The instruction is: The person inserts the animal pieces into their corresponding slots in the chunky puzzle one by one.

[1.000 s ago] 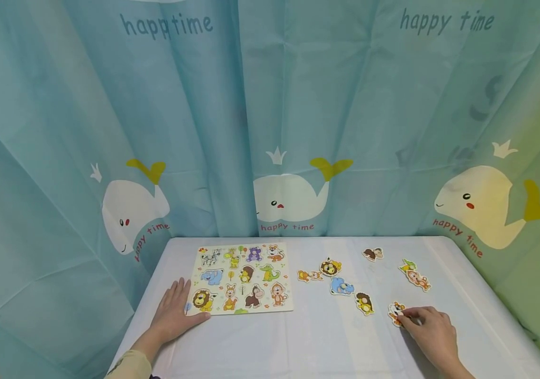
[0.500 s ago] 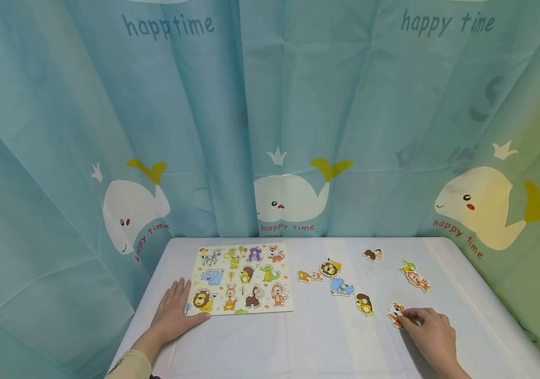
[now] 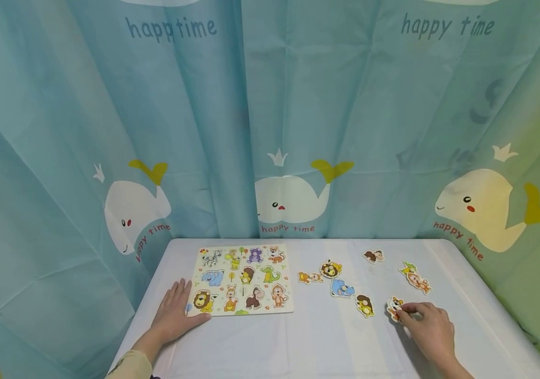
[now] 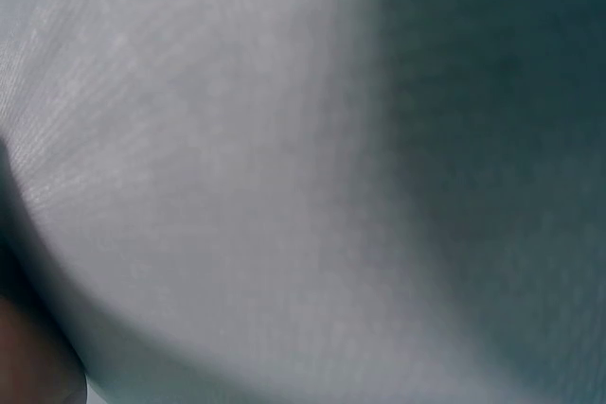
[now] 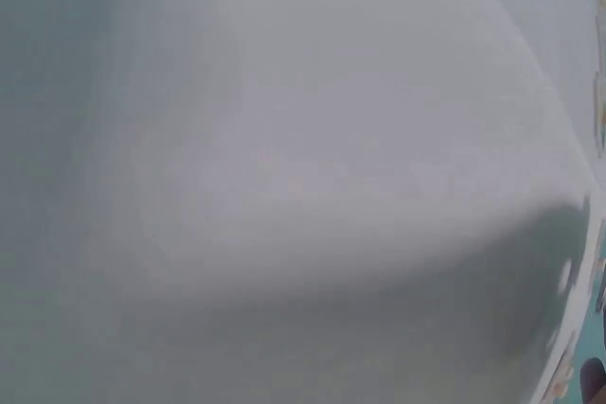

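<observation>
In the head view my left hand (image 3: 173, 311) lies flat with fingers extended at the left edge of an animal puzzle board (image 3: 225, 310), its thumb along the lower left corner. My right hand (image 3: 431, 327) pinches a tiger puzzle piece (image 3: 392, 308) between thumb and fingers, right of the board; part of the piece is hidden by the fingers. Nearest to it lies a hedgehog piece (image 3: 365, 305). Both wrist views show mostly blurred white cloth, with a bit of a finger (image 4: 38, 361) in the left one and a fingertip (image 5: 593, 377) in the right one.
Between board and right hand lie a kangaroo piece (image 3: 310, 277), a lion piece (image 3: 330, 269) and an elephant piece (image 3: 342, 288). Farther back are a gorilla piece (image 3: 373, 256), a crocodile piece (image 3: 407, 268) and a monkey piece (image 3: 418, 282). A blue whale-print curtain (image 3: 222, 131) hangs behind the white-covered table (image 3: 327, 347).
The tiger piece has shifted slightly up and left in the right hand's pinch and looks a little raised. The left hand and the board stay as they were.
</observation>
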A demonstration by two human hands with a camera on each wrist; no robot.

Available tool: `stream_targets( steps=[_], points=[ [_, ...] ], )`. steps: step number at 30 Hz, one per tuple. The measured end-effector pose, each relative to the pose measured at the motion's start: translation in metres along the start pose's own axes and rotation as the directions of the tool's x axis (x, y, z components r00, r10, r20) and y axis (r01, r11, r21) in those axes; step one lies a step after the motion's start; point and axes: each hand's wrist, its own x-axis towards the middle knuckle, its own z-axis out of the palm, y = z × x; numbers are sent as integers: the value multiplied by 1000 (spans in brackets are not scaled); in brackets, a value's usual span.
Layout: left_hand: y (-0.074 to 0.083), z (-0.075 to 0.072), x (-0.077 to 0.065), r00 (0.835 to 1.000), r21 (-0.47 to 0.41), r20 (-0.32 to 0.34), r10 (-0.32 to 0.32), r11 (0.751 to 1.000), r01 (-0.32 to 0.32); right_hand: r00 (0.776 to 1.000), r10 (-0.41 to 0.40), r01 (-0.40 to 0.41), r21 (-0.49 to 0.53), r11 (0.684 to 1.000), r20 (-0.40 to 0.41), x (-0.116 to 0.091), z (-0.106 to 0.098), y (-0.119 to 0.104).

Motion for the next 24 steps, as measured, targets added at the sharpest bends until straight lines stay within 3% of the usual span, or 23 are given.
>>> stream_targets(
  steps=[13, 24],
  points=[
    [2, -1, -1, 1000, -13, -1, -2, 1000, 2, 991, -130, 132, 61, 989, -37, 10, 6, -27],
    [2, -3, 0, 1000, -16, 26, -7, 1000, 8, 955, -264, 279, 102, 955, -138, 20, 15, -55]
  ],
)
